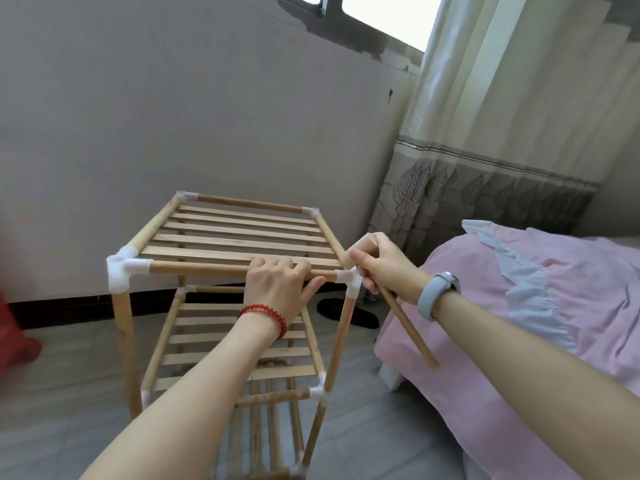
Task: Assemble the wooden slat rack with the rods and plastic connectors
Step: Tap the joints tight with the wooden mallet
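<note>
The wooden slat rack (239,233) stands on the floor with a slatted top shelf, a middle shelf (221,337) and a lower level. White plastic connectors join its rods, one at the near left corner (123,268) and one at the near right corner (349,278). My left hand (280,285) grips the top shelf's front rod, fingers curled over it beside the near right connector. My right hand (384,265) holds a loose wooden rod (412,332), which runs diagonally from above the near right corner down toward the bed.
A grey wall stands behind the rack. A bed with a pink sheet (540,327) is at the right, a curtain (491,133) behind it. A dark slipper (346,313) lies on the tiled floor; a red object (14,337) sits at the left edge.
</note>
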